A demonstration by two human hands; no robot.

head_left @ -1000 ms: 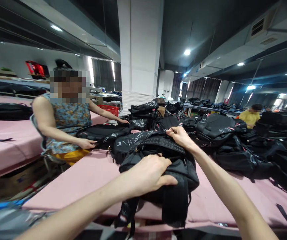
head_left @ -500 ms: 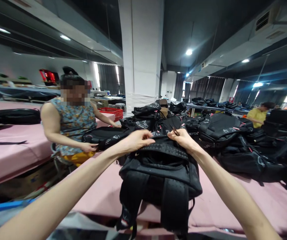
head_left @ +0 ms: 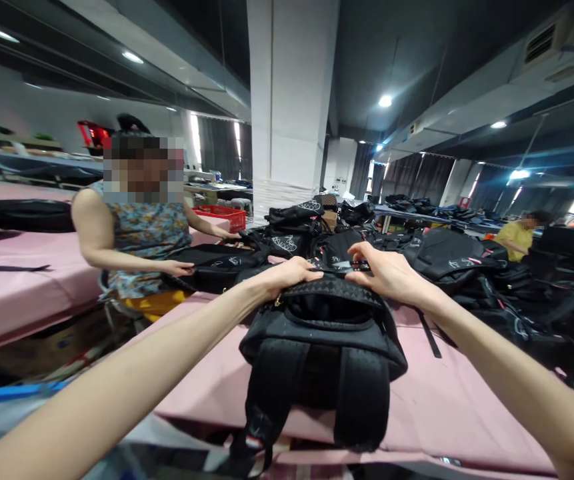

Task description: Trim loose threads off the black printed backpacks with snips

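Observation:
A black backpack (head_left: 321,353) lies on the pink-covered table with its shoulder straps hanging toward me over the near edge. My left hand (head_left: 294,275) pinches the far upper edge of the bag, beside a gold zipper pull (head_left: 279,300). Just right of it, my right hand (head_left: 381,270) holds a small dark tool with a shiny tip, which looks like thread snips (head_left: 361,265). The tip points left toward the bag's edge, and the fingers partly cover the tool. Below both hands, a woven-pattern band (head_left: 337,291) curves over a dark opening in the bag.
More black backpacks (head_left: 447,257) are heaped across the far and right parts of the pink table (head_left: 441,400). At left, a co-worker (head_left: 141,227) handles another black bag (head_left: 217,263). A red crate (head_left: 221,217) stands behind, near a white pillar (head_left: 291,100).
My right hand has moved slightly right and its fingers have spread around the snips, whose tip now points left. My left hand stays on the bag's edge. The co-worker's bag has shifted slightly.

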